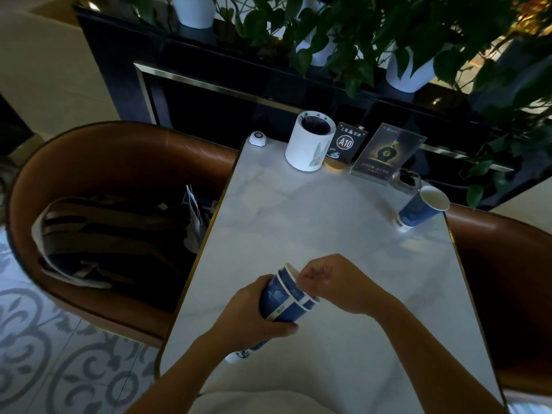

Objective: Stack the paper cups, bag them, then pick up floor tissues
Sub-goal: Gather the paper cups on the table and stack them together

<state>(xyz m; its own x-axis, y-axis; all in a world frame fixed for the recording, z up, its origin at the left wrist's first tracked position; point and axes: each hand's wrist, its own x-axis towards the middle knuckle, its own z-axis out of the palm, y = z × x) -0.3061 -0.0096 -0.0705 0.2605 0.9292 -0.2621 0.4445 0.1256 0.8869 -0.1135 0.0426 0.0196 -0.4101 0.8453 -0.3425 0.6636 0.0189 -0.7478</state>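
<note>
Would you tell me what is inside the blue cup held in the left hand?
Other blue cups are nested in the held cup, rims showing. The right hand covers the top opening, so any contents are hidden.

We count one stack of nested blue paper cups [283,297] showing at least three rims, and one single blue paper cup [421,209] standing apart. On the bench [298,222] we also record one white cylinder [309,141], one call button [257,139] and two sign stands [346,144] [385,152].
</note>
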